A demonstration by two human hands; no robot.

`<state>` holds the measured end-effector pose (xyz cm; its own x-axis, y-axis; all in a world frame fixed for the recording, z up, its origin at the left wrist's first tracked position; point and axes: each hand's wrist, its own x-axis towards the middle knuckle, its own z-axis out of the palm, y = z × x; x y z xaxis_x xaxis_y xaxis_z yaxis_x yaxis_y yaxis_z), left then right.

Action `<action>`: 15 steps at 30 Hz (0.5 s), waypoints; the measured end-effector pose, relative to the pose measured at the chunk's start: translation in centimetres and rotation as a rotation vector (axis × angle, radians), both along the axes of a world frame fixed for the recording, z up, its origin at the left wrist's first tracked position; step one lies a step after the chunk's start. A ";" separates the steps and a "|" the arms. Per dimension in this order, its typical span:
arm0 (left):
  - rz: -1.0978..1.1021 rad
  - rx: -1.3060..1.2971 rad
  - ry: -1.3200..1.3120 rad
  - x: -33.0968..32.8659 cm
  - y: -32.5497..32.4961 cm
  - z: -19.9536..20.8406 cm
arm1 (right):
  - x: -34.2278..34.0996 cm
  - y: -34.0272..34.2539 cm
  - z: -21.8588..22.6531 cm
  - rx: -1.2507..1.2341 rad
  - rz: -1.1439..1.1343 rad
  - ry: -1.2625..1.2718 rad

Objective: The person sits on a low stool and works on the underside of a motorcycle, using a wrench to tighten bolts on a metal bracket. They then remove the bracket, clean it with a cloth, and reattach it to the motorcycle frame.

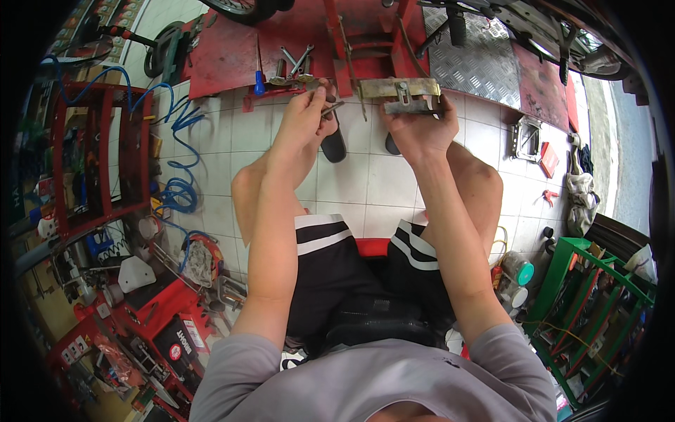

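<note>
My right hand (420, 133) grips a brass-coloured and grey metal part (401, 89) from below, its thumb and fingers around the lower side. The part looks like a bracket with a slot in its middle, and its kind is not clear. To its left, my left hand (307, 116) has its fingers closed around a short, thin metal pin (332, 108). The two hands are apart, above the gap between my knees. Beyond my left hand lie a blue-handled screwdriver (259, 84) and crossed wrenches (298, 60) on the red lift platform (225, 56).
A red frame (404, 32) rises from the platform beside a steel tread plate (474, 67). At left, a coiled blue air hose (176, 193) hangs by a red rack (102, 148). A green rack (562, 281) stands at right. A square metal frame (526, 138) lies on the tiled floor.
</note>
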<state>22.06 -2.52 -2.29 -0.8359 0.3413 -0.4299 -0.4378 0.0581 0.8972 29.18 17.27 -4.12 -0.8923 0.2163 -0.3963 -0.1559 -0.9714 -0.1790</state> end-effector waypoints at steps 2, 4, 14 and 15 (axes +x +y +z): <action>-0.013 -0.110 0.026 -0.4 -0.1 0.1 | 0.0 -0.1 0.0 -0.008 0.004 0.008; 0.076 -0.014 -0.036 -0.3 0.1 -0.2 | 0.0 -0.1 -0.1 -0.023 0.004 0.002; 0.099 -0.159 0.384 0.2 1.9 -0.4 | -0.2 -0.7 -0.2 0.016 -0.044 -0.164; 0.173 0.017 0.250 -0.1 2.2 0.3 | -0.1 -0.8 0.0 -0.010 -0.064 -0.170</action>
<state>21.93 -0.34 -1.97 -0.9614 0.1903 -0.1989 -0.2052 -0.0136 0.9786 29.07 16.46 -4.10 -0.7968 0.2659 -0.5425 -0.1864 -0.9623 -0.1980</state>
